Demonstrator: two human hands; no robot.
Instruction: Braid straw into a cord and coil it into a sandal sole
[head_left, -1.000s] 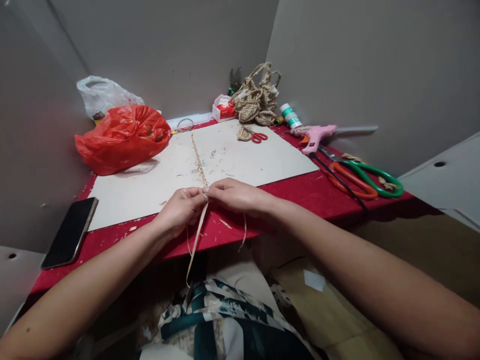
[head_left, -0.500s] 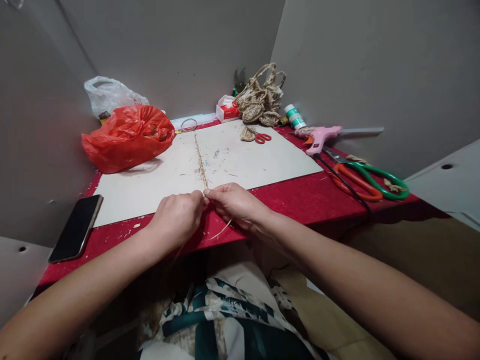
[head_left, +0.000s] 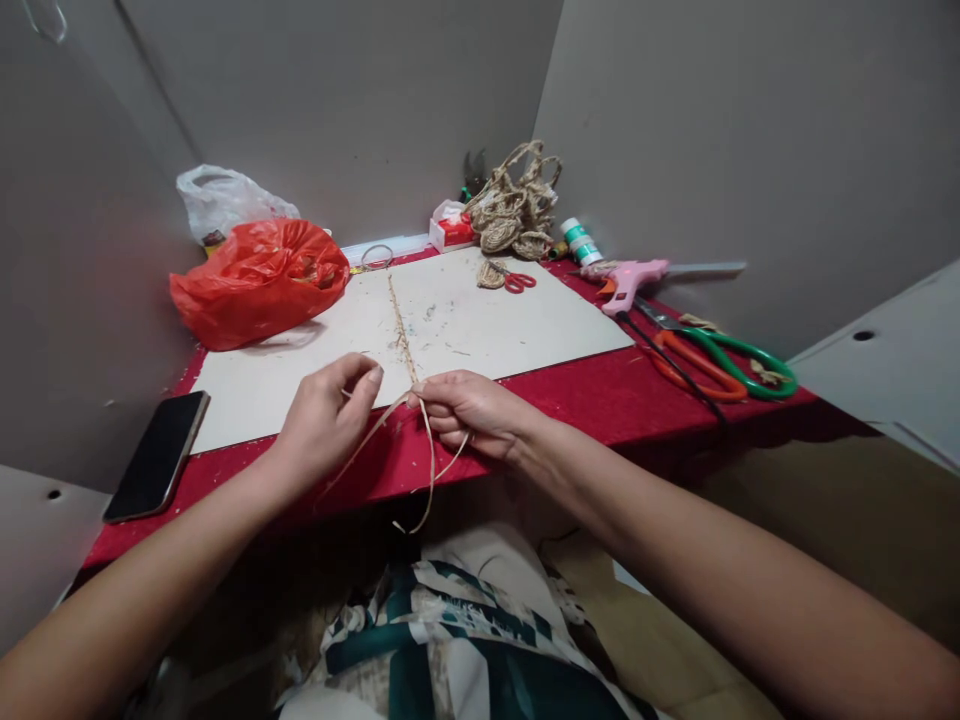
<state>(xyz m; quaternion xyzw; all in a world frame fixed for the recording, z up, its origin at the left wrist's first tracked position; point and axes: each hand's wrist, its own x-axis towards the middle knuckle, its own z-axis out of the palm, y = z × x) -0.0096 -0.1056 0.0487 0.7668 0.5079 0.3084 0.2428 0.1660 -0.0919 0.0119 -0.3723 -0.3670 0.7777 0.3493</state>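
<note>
Straw-coloured strands hang off the near edge of the red table, the loose tails of a thin braided cord that runs away from the person across the pale board. The right hand pinches the near end of the braid between thumb and fingertips, closed tight on the point where the strands meet. The left hand sits just beside it, thumb and forefinger narrowed on one strand drawn out to the side, the other fingers loosely curled. Judging from this, the braid could loosen if the right pinch slackens, since nothing else seems to hold the crossing; a hard pull by the left could also snap a dry strand or drag the cord askew on the board. Further out, a phone lies at the left edge of the table, a red bag with a white bag behind it sits at the back left, and a heap of woven rope pieces fills the far corner. Small red scissors, a pink glue gun and large scissors with orange and green handles lie to the right, well apart from both hands
</note>
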